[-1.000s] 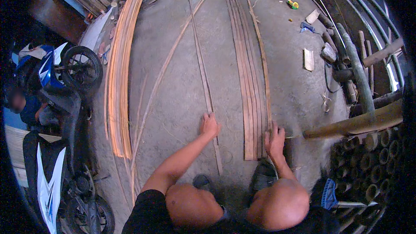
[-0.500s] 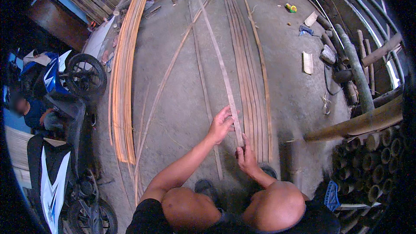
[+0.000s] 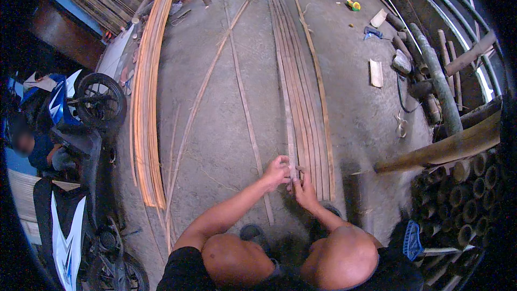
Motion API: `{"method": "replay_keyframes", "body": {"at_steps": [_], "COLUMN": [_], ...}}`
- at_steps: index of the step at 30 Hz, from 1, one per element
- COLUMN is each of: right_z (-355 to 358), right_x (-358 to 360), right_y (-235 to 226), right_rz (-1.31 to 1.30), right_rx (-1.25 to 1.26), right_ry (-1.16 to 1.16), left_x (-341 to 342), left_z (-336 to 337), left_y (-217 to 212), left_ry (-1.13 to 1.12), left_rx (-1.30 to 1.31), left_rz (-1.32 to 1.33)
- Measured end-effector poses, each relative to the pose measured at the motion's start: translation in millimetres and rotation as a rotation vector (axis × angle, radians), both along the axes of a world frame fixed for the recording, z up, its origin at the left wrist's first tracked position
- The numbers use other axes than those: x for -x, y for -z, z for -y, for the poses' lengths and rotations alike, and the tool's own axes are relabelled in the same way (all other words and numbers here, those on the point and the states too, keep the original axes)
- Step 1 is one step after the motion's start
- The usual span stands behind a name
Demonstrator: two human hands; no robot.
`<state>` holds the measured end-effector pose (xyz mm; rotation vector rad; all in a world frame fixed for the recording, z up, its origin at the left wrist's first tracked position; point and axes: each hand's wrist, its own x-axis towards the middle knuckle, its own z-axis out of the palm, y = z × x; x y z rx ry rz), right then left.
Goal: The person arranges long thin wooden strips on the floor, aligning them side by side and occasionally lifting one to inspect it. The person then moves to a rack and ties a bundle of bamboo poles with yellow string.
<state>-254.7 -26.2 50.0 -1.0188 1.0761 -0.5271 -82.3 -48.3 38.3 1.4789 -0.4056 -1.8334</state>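
A strip (image 3: 291, 145) has been swung beside the slat row (image 3: 308, 124). Left hand (image 3: 277, 174) and right hand (image 3: 306, 194) have been brought together.

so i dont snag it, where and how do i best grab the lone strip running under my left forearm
Near the close end of the lone strip, probably, from above, pinching both long edges: it is narrow and lies along the floor, nothing rests on that end, and farther off it crosses a slanting strip.

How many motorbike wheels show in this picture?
2: a front wheel at upper left, beside the blue-and-white bodywork, and a darker, partly covered wheel at lower left. Others may be hidden.
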Motion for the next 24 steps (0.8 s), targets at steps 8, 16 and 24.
{"method": "replay_keyframes", "body": {"at_steps": [8, 16, 24], "right_z": [3.0, 6.7, -5.2], "right_x": [3.4, 4.2, 5.3], "right_y": [21.1, 5.5, 24.2], "right_rz": [-0.243, -0.393, -0.335], "right_rx": [0.432, 0.366, 0.479], "right_ry": [-0.06, -0.163, -0.093], "left_x": [-2.0, -18.8, -5.2], "left_z": [-11.0, -16.6, -6.8], "left_y": [2.4, 25.4, 23.5], "left_ry": [0.052, 0.055, 0.194], "left_rx": [-0.049, -0.048, 0.112], "left_rz": [0.077, 0.233, 0.373]}}
